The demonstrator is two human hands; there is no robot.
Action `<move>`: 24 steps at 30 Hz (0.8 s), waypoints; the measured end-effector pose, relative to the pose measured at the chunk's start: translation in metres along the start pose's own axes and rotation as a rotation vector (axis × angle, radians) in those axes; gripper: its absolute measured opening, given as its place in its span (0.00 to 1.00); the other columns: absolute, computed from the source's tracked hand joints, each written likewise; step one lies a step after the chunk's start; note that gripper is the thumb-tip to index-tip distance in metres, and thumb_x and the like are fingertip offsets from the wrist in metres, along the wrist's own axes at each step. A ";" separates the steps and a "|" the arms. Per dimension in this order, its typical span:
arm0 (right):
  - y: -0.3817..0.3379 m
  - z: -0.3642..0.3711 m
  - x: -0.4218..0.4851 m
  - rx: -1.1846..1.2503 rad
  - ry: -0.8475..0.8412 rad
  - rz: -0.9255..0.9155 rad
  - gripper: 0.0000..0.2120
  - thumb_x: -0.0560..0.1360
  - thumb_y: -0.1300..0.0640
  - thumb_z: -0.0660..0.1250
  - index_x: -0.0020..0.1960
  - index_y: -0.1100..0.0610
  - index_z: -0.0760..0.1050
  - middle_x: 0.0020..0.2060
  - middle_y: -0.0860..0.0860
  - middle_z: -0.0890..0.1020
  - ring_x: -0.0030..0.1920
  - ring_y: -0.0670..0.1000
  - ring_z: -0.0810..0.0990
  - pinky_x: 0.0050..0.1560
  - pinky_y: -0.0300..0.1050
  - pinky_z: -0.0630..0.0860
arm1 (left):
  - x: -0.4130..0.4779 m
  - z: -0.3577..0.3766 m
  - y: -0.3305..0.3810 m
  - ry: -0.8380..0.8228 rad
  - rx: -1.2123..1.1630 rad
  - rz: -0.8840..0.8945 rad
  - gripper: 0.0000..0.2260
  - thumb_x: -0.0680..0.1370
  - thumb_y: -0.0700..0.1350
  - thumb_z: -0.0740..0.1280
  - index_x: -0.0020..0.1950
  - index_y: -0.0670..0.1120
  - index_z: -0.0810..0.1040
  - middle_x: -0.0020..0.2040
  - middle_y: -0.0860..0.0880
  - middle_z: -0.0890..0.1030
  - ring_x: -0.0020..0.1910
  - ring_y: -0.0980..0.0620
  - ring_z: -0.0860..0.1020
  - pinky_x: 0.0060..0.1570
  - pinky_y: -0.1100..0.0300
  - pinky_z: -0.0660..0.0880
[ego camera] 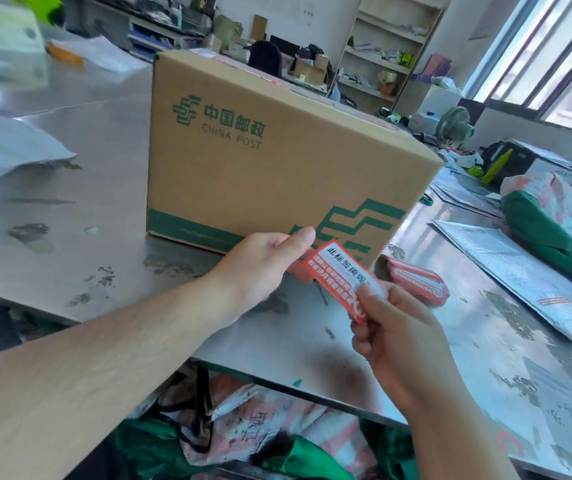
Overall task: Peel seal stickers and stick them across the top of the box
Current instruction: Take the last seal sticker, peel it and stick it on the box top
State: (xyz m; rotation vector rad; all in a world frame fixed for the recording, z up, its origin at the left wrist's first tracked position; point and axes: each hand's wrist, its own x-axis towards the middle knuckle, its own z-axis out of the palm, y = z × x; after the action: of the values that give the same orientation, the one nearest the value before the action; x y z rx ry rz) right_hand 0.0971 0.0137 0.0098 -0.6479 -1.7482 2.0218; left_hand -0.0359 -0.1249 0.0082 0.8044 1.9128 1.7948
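Two bare hands meet low in the middle of the frame over a red and white seal sticker sheet [341, 277]. The left hand [264, 265], reaching in from the lower left, is closed in a pinch with its thumb on top, gripping the upper left end of the sheet. The right hand [392, 327], coming up from the lower right, is closed too, its thumb pressed on the lower right end of the same sheet and its fingers curled beneath. The sheet is held tilted between them, clear of the worktop [70, 209], with black Chinese characters on its white middle strip.

Just right of the hands, a second red sticker piece [416, 280] lies curled on the grey metal worktop, close to the near bottom corner of the box [277, 161]. That cardboard box stands upright in the middle of the frame, directly behind the hands, printed with a green logo and "CHINA POST". Its top flaps are shut, and bits of red show along the top edge, too foreshortened to read.

Further right, a silver padded envelope [527, 275] lies flat, with a green and patterned sack [554, 216] beyond it. White paper sheets [0, 150] rest at the left edge. Below the worktop's near edge, more green and pink sacks [260, 431] are heaped.
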 end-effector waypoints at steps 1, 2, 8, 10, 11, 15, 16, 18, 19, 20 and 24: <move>0.001 0.007 0.001 -0.048 -0.059 -0.001 0.06 0.81 0.63 0.63 0.47 0.60 0.77 0.28 0.52 0.75 0.26 0.48 0.68 0.24 0.38 0.64 | -0.001 -0.007 0.001 0.011 0.012 0.005 0.25 0.80 0.60 0.59 0.46 0.38 0.80 0.28 0.54 0.74 0.19 0.61 0.64 0.28 0.57 0.58; 0.002 0.017 0.005 -0.093 -0.119 0.001 0.05 0.81 0.63 0.63 0.47 0.60 0.77 0.28 0.53 0.75 0.26 0.48 0.68 0.24 0.39 0.64 | -0.002 -0.018 0.000 0.042 0.035 0.005 0.25 0.80 0.60 0.60 0.44 0.37 0.79 0.25 0.56 0.70 0.19 0.61 0.64 0.28 0.58 0.58; -0.001 0.039 0.035 -0.234 -0.159 -0.056 0.03 0.80 0.61 0.66 0.49 0.61 0.77 0.27 0.52 0.76 0.26 0.49 0.69 0.26 0.42 0.64 | -0.003 -0.049 -0.004 0.125 0.054 -0.002 0.08 0.78 0.47 0.69 0.42 0.43 0.80 0.22 0.58 0.74 0.19 0.63 0.66 0.23 0.70 0.60; 0.004 0.042 0.043 -0.239 -0.131 -0.084 0.03 0.80 0.60 0.68 0.50 0.61 0.78 0.28 0.52 0.76 0.26 0.49 0.69 0.26 0.42 0.65 | -0.003 -0.053 -0.007 0.130 0.032 -0.007 0.09 0.78 0.46 0.69 0.39 0.45 0.79 0.28 0.53 0.78 0.19 0.63 0.67 0.26 0.65 0.60; 0.008 0.044 0.045 -0.230 -0.115 -0.099 0.03 0.79 0.59 0.69 0.50 0.60 0.79 0.28 0.52 0.76 0.26 0.49 0.69 0.26 0.42 0.65 | -0.003 -0.054 -0.009 0.135 0.026 -0.008 0.09 0.78 0.46 0.69 0.39 0.45 0.79 0.29 0.51 0.79 0.19 0.63 0.67 0.27 0.63 0.60; 0.021 0.045 0.043 -0.156 -0.056 -0.185 0.03 0.78 0.59 0.69 0.47 0.58 0.80 0.29 0.50 0.77 0.28 0.47 0.69 0.26 0.40 0.66 | -0.008 -0.051 -0.015 0.148 0.075 0.031 0.10 0.77 0.47 0.69 0.37 0.47 0.78 0.30 0.51 0.81 0.21 0.62 0.68 0.26 0.65 0.62; 0.022 0.045 0.041 -0.135 -0.044 -0.206 0.03 0.78 0.59 0.69 0.47 0.58 0.79 0.29 0.50 0.78 0.28 0.47 0.69 0.26 0.40 0.66 | -0.009 -0.050 -0.015 0.157 0.109 0.043 0.10 0.77 0.48 0.69 0.37 0.47 0.78 0.30 0.51 0.81 0.21 0.62 0.68 0.25 0.68 0.62; 0.023 0.045 0.038 -0.122 -0.022 -0.253 0.02 0.78 0.60 0.69 0.47 0.58 0.79 0.30 0.51 0.80 0.28 0.47 0.70 0.26 0.39 0.67 | -0.009 -0.049 -0.016 0.177 0.178 0.053 0.10 0.76 0.48 0.70 0.36 0.47 0.78 0.30 0.51 0.82 0.22 0.62 0.69 0.25 0.70 0.63; 0.023 0.046 0.036 -0.141 -0.009 -0.285 0.02 0.78 0.60 0.69 0.47 0.58 0.78 0.31 0.52 0.82 0.27 0.47 0.71 0.26 0.39 0.67 | -0.008 -0.049 -0.016 0.187 0.214 0.052 0.10 0.76 0.48 0.70 0.36 0.47 0.77 0.30 0.52 0.82 0.23 0.62 0.69 0.26 0.69 0.63; 0.024 0.046 0.034 -0.176 0.005 -0.320 0.02 0.78 0.60 0.69 0.47 0.57 0.78 0.33 0.54 0.84 0.27 0.47 0.71 0.26 0.40 0.67 | -0.008 -0.049 -0.016 0.196 0.252 0.049 0.10 0.76 0.49 0.70 0.36 0.47 0.77 0.29 0.54 0.82 0.23 0.62 0.69 0.25 0.69 0.63; 0.024 0.045 0.029 -0.279 0.029 -0.400 0.02 0.78 0.57 0.70 0.48 0.53 0.78 0.38 0.56 0.86 0.29 0.46 0.76 0.31 0.42 0.71 | -0.009 -0.046 -0.015 0.193 0.310 0.052 0.11 0.76 0.49 0.70 0.36 0.48 0.76 0.28 0.56 0.81 0.21 0.61 0.67 0.25 0.68 0.63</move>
State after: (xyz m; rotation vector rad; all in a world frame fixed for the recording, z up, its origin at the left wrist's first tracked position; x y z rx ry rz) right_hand 0.0472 -0.0096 -0.0109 -0.3643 -1.9760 1.5120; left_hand -0.0613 -0.1661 -0.0032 0.8105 2.3565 1.6809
